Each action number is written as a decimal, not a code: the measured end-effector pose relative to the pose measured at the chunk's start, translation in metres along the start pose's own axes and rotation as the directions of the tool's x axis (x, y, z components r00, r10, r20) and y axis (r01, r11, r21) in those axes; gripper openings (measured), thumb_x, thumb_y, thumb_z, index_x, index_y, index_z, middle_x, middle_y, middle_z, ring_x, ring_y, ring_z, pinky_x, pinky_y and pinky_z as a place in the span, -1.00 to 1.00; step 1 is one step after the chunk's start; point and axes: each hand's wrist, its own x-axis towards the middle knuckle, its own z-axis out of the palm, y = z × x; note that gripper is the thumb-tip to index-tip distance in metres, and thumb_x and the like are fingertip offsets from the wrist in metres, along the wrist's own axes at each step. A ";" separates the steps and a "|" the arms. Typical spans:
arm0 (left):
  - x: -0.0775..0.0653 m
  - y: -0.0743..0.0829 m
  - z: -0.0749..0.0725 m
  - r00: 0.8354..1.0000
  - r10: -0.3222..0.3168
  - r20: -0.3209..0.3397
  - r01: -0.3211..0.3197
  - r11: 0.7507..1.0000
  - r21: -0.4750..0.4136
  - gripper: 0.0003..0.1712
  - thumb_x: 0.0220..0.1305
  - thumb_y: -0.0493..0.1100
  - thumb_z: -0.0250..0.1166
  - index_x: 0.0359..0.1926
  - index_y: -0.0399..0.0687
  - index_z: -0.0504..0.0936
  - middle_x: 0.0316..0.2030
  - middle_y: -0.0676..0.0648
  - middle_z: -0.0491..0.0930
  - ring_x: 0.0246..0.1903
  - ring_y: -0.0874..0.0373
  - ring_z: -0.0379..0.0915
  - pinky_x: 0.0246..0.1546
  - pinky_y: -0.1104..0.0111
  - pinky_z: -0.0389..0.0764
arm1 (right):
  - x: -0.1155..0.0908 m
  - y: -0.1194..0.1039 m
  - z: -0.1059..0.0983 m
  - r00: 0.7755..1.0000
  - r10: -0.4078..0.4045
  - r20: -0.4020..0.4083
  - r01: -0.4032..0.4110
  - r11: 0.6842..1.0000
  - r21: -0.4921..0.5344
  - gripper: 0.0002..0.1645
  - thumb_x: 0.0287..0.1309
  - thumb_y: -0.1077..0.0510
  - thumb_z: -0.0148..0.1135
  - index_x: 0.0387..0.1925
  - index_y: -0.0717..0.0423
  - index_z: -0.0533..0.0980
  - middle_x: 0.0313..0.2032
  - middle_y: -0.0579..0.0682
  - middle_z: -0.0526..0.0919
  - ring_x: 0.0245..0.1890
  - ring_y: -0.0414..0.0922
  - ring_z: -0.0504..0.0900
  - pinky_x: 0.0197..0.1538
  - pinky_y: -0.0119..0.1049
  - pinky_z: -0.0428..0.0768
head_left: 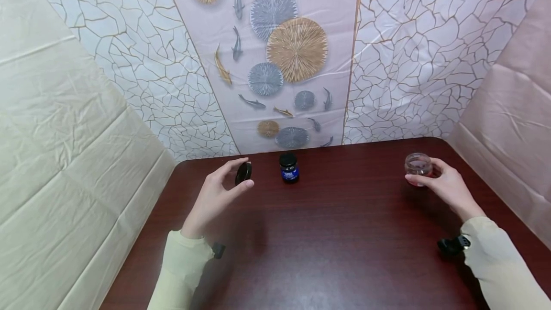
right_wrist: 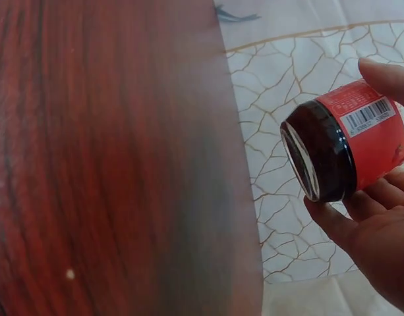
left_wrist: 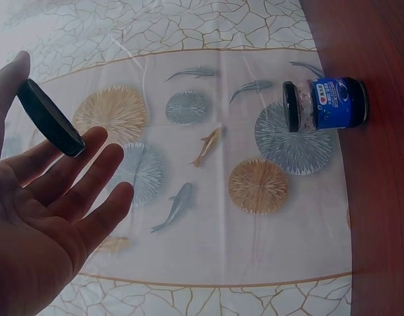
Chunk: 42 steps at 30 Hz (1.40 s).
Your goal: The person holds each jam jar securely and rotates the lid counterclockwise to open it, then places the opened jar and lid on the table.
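Observation:
In the head view my left hand (head_left: 216,194) pinches a round black lid (head_left: 243,173) by its edges, above the left part of the table. The left wrist view shows the lid (left_wrist: 50,118) tilted between thumb and fingers, with the other fingers spread. My right hand (head_left: 452,188) grips a glass jar (head_left: 418,164) near the table's far right corner; its top bears no lid. From the right wrist the jar (right_wrist: 366,135) has a red label with a barcode and dark contents towards its base. That base appears raised off the table.
A second jar (head_left: 289,169), with a blue label and a black lid on, stands upright at the back of the dark reddish wooden table (head_left: 327,233). Patterned cloth (head_left: 297,51) hangs behind the table, and plain cloth (head_left: 77,157) hangs along the left side.

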 end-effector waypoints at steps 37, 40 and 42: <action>-0.001 -0.006 0.003 0.999 -0.032 0.021 0.033 0.999 -0.016 -0.38 0.21 0.22 0.44 0.29 0.38 0.53 -0.05 0.16 0.64 -0.02 0.25 0.51 -0.09 0.16 0.63 | 0.006 0.026 0.009 0.999 0.005 0.045 -0.003 1.000 -0.030 -0.23 0.13 -0.14 0.48 0.17 0.29 0.44 -0.14 0.06 0.55 -0.24 -0.30 0.37 -0.26 -0.45 0.37; -0.001 -0.006 0.004 0.999 -0.038 0.024 0.039 0.999 -0.017 -0.37 0.21 0.23 0.43 0.29 0.38 0.53 -0.04 0.15 0.64 -0.01 0.23 0.50 -0.09 0.12 0.62 | 0.006 0.026 0.009 0.999 0.004 0.047 -0.003 1.000 -0.021 -0.24 0.13 -0.13 0.48 0.16 0.29 0.44 -0.18 0.01 0.54 -0.25 -0.30 0.37 -0.27 -0.46 0.37; -0.001 -0.006 0.004 0.999 -0.044 0.027 0.045 0.999 -0.016 -0.36 0.20 0.24 0.43 0.30 0.38 0.53 -0.04 0.14 0.64 -0.01 0.22 0.50 -0.10 0.10 0.62 | 0.006 0.026 0.009 0.999 0.004 0.048 -0.003 1.000 -0.018 -0.24 0.14 -0.13 0.48 0.15 0.29 0.44 -0.19 0.00 0.54 -0.26 -0.30 0.37 -0.27 -0.46 0.37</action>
